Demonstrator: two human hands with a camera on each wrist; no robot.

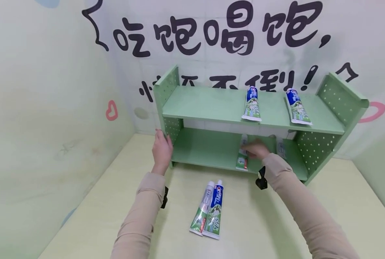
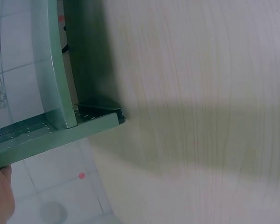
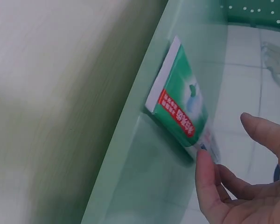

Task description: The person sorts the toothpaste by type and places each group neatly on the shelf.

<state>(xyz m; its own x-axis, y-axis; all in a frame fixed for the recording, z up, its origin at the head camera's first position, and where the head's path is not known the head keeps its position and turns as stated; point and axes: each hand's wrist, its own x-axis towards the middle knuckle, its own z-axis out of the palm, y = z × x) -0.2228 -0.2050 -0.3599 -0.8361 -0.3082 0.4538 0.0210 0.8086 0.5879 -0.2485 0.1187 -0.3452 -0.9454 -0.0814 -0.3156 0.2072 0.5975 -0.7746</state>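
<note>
A green two-tier shelf [image 1: 208, 142] stands against the wall, and my left hand [image 1: 162, 147] grips the edge of its left side panel [image 2: 60, 140]. On the lower tier lies a white-and-green toothpaste tube [image 1: 242, 162], its flat end toward the front edge. My right hand [image 1: 258, 148] is beside this tube; in the right wrist view the thumb stands apart and a fingertip [image 3: 205, 161] is at the tube's far part. Whether it touches cannot be told. A second tube [image 1: 280, 147], greyish, lies farther right on that tier, partly hidden by the right arm.
The upper tier carries two blue-and-green toothpaste tubes, one near the middle [image 1: 252, 104] and one at right [image 1: 298, 108]. On the pale wooden table [image 1: 244, 223] a silver-and-green tube [image 1: 201, 210] lies against a blue-and-green one [image 1: 214, 212]. Walls enclose the table's back and sides.
</note>
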